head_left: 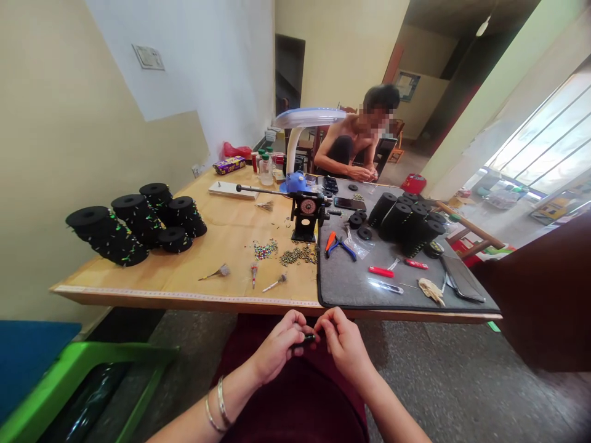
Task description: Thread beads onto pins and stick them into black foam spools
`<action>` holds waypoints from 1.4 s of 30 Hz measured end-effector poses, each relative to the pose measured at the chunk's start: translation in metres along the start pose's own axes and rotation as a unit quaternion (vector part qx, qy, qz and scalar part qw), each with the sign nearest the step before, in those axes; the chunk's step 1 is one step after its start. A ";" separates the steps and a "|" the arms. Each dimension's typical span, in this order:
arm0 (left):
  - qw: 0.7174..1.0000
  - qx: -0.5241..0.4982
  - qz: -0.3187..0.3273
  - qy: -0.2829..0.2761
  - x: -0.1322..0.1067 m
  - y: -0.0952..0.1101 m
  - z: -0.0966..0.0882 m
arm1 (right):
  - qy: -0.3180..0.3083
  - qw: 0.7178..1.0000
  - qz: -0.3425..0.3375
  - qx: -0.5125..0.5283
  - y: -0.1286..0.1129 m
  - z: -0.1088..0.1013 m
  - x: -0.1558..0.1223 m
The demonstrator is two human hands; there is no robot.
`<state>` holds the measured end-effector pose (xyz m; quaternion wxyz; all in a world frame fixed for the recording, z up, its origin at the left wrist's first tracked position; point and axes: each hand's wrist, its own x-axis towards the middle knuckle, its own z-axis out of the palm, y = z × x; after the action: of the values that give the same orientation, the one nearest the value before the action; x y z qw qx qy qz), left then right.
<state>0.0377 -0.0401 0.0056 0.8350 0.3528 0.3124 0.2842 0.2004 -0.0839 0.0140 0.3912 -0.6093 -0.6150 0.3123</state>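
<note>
My left hand [279, 346] is closed around a small dark, shiny, rod-like object [308, 338], held over my lap just in front of the table edge. Close beside its tip, my right hand [344, 341] has thumb and forefinger pinched together; anything between them is too small to make out. On the table beyond lie a heap of small brass-coloured pieces [298, 255] and a heap of multicoloured bits [265, 250]. Three small bundles of fine strands, one of them a pale bundle [276, 283], lie nearer the edge.
Black foam spools [129, 203] stand at the left, and more spools [396, 221] on the grey mat [346, 283]. A black clamp-like device [305, 215] stands mid-table by a lamp [309, 117]. Pliers [340, 246] and red-handled tools [381, 271] lie right. Another person [353, 144] sits beyond.
</note>
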 end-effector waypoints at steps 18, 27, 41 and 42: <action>0.993 -0.084 0.078 0.012 -0.024 0.013 -0.025 | 0.034 0.980 -0.076 -0.182 0.020 0.008 0.078; 0.986 -0.131 0.101 0.005 -0.031 0.022 -0.038 | -0.068 0.928 -0.116 -0.347 -0.030 0.036 0.158; 0.984 -0.141 0.112 0.006 -0.037 0.028 -0.045 | -0.155 0.885 -0.082 -0.432 -0.044 0.076 0.222; 0.983 -0.142 0.114 0.005 -0.037 0.028 -0.046 | -0.157 0.883 -0.079 -0.434 -0.044 0.077 0.223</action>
<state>-0.0261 -0.0303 0.0136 0.8371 0.2624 0.2311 0.4207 0.1226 0.1417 0.0355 0.0089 -0.6109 -0.7882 0.0736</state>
